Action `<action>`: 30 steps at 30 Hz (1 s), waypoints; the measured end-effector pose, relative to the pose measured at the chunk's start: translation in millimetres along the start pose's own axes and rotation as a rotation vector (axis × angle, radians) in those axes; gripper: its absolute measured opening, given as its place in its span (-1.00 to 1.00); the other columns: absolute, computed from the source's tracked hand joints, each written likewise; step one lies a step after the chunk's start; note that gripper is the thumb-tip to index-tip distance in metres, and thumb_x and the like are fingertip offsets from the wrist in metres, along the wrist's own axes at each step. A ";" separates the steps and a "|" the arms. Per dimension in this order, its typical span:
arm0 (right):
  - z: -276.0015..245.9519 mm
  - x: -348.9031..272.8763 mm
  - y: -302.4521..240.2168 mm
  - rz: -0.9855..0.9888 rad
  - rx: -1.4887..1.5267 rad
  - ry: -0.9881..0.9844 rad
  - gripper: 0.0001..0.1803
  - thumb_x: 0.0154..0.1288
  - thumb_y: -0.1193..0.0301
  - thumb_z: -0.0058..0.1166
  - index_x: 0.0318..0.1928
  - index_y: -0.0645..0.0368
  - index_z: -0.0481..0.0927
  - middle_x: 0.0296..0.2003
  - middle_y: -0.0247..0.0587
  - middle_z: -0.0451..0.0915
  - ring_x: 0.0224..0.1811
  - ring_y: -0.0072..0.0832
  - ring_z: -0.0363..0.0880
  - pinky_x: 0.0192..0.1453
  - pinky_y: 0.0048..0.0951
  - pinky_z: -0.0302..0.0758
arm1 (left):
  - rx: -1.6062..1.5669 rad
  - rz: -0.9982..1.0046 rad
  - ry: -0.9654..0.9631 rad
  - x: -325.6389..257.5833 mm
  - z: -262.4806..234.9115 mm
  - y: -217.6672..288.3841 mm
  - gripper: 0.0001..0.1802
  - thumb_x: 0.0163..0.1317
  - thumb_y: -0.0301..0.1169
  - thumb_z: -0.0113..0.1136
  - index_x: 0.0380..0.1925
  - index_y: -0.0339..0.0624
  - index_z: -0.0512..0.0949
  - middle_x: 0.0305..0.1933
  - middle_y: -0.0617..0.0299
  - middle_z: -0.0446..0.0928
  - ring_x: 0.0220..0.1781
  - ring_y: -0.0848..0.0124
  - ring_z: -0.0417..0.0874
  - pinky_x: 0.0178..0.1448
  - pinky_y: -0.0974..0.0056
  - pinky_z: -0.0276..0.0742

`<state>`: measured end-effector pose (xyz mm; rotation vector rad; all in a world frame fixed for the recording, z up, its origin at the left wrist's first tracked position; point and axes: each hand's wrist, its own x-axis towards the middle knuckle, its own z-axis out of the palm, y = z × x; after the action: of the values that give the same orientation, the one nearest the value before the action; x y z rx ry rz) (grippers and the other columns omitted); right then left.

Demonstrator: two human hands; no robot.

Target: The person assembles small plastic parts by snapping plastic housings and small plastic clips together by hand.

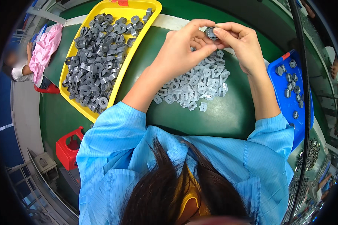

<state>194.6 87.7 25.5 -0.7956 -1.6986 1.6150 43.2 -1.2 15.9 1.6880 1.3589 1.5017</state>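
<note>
Closest to the camera is the person's dark hair (176,187), low in the picture at six o'clock; around it sit the shoulders of a light blue coat (112,150), and its two sleeves reach up toward twelve o'clock; a red stool (68,148) stands on the floor at about eight o'clock; next comes the round green table (221,112), and on it lies a heap of small pale grey plastic pieces (197,84), right in the middle of the picture; one loose piece lies at the heap's six o'clock edge; at ten o'clock from the heap is a long yellow tray (76,45) full of dark grey ring parts (99,56); at three o'clock is a blue tray (285,105) with a few round dark grey parts spread apart in it; above the heap, near twelve o'clock, both hands meet; the left hand (184,48) is curled, with thumb and fingertips pinching a small dark grey ring (211,33); the right hand (238,43) is curled too, and its fingertips press on the same ring from the other side; so the ring is up in the air between both hands, over the far edge of the heap; far off at nine o'clock another person sits by a pink cloth (45,48).
</note>
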 end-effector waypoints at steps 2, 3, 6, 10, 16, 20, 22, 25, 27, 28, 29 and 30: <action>-1.6 -0.5 -3.4 0.089 0.028 -0.080 -0.79 0.26 0.42 0.17 -0.16 0.28 0.62 -0.40 -0.28 0.63 -0.40 -0.62 0.59 -0.25 -0.62 0.55 | 0.103 0.024 -0.010 1.8 -5.0 -1.0 -0.59 0.08 -0.48 0.33 -0.04 -0.24 0.48 -0.50 0.23 0.55 -0.48 0.52 0.61 -0.36 0.42 0.55; -1.8 -1.0 -7.1 0.135 0.046 -0.136 -0.80 0.26 0.42 0.17 -0.17 0.29 0.61 -0.40 -0.27 0.63 -0.40 -0.62 0.60 -0.26 -0.62 0.56 | 0.205 0.043 -0.024 2.6 -7.0 -1.2 -0.61 0.05 -0.50 0.34 -0.07 -0.23 0.51 -0.51 0.23 0.54 -0.49 0.53 0.61 -0.37 0.43 0.54; -9.4 -4.0 -15.1 0.157 0.108 -0.214 -0.82 0.22 0.46 0.19 -0.19 0.29 0.58 -0.40 -0.25 0.63 -0.41 -0.61 0.60 -0.27 -0.62 0.56 | 0.166 0.102 -0.014 2.5 -8.5 2.4 -0.67 0.02 -0.50 0.35 -0.16 -0.25 0.57 -0.54 0.25 0.52 -0.55 0.53 0.55 -0.40 0.43 0.51; -10.3 -4.0 -10.5 0.135 -0.006 -0.208 -0.83 0.16 0.54 0.16 -0.21 0.28 0.56 -0.39 -0.26 0.62 -0.42 -0.63 0.59 -0.29 -0.64 0.54 | 0.185 0.145 -0.005 0.0 -3.7 -0.6 -0.67 -0.02 -0.53 0.37 -0.18 -0.25 0.60 -0.56 0.25 0.51 -0.59 0.54 0.50 -0.44 0.43 0.48; 1.2 -6.6 -8.9 -0.073 -0.064 -0.103 -0.82 0.16 0.54 0.15 -0.20 0.28 0.56 -0.34 -0.31 0.60 -0.31 -0.66 0.56 -0.18 -0.64 0.49 | 0.210 0.267 0.127 2.5 6.0 -7.6 -0.62 -0.09 -0.58 0.39 -0.18 -0.24 0.59 -0.54 0.24 0.52 -0.59 0.51 0.52 -0.46 0.42 0.49; -12.7 -3.1 -4.6 0.034 0.177 -0.255 -0.84 0.18 0.51 0.15 -0.20 0.18 0.55 -0.32 -0.38 0.59 -0.26 -0.69 0.53 -0.14 -0.65 0.44 | 0.294 0.338 0.108 1.4 11.2 -4.6 -0.60 -0.07 -0.50 0.39 -0.14 -0.21 0.58 -0.41 0.21 0.56 -0.38 0.37 0.59 -0.25 0.31 0.54; -23.5 0.1 -0.6 0.123 0.150 -0.295 -0.85 0.15 0.46 0.17 -0.24 0.13 0.55 -0.36 -0.44 0.56 -0.33 -0.73 0.48 -0.24 -0.68 0.39 | 0.331 0.323 0.059 0.3 9.5 -4.7 -0.58 -0.06 -0.47 0.40 -0.13 -0.21 0.57 -0.35 0.20 0.56 -0.27 0.31 0.58 -0.14 0.27 0.52; -54.7 -1.6 -0.3 0.153 0.042 -0.133 -0.85 0.13 0.44 0.18 -0.26 0.11 0.53 -0.38 -0.49 0.53 -0.38 -0.75 0.43 -0.28 -0.69 0.34 | 0.365 0.220 -0.014 -1.8 7.6 -4.0 -0.55 -0.02 -0.37 0.38 -0.07 -0.19 0.54 -0.23 0.16 0.55 -0.10 0.20 0.54 0.04 0.20 0.47; -76.4 -16.1 -5.2 0.053 -0.256 0.084 -0.85 0.10 0.44 0.18 -0.29 0.14 0.52 -0.39 -0.50 0.51 -0.36 -0.74 0.42 -0.26 -0.67 0.35 | 0.520 0.143 -0.025 -8.4 3.8 -5.7 -0.59 0.00 -0.32 0.37 -0.11 -0.19 0.57 -0.21 0.14 0.55 -0.11 0.15 0.54 0.05 0.16 0.46; -93.9 -25.3 -1.7 -0.008 -0.429 0.159 -0.84 0.10 0.45 0.18 -0.29 0.17 0.52 -0.39 -0.48 0.51 -0.35 -0.73 0.42 -0.25 -0.66 0.36 | 0.519 0.136 -0.015 -12.0 2.6 -8.9 -0.59 0.00 -0.32 0.37 -0.11 -0.19 0.57 -0.21 0.14 0.55 -0.11 0.15 0.54 0.05 0.16 0.46; -115.6 -40.0 0.0 -0.063 -0.611 0.251 -0.84 0.10 0.45 0.18 -0.30 0.21 0.52 -0.40 -0.45 0.50 -0.35 -0.71 0.43 -0.23 -0.65 0.38 | 0.526 0.119 -0.088 -11.9 4.5 -13.3 -0.63 0.03 -0.32 0.35 -0.14 -0.20 0.59 -0.21 0.12 0.56 -0.11 0.14 0.54 0.06 0.15 0.46; -134.5 -50.1 1.2 0.008 -0.809 0.327 -0.80 0.10 0.45 0.19 -0.25 0.24 0.55 -0.40 -0.36 0.55 -0.34 -0.64 0.49 -0.21 -0.59 0.42 | 0.556 0.088 -0.144 -14.1 2.9 -14.7 -0.67 0.05 -0.32 0.33 -0.18 -0.21 0.61 -0.21 0.10 0.57 -0.10 0.12 0.54 0.06 0.14 0.46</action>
<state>332.1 128.6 25.3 -1.3520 -2.0844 0.6926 42.4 -7.5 -3.6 2.1623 1.7481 1.0708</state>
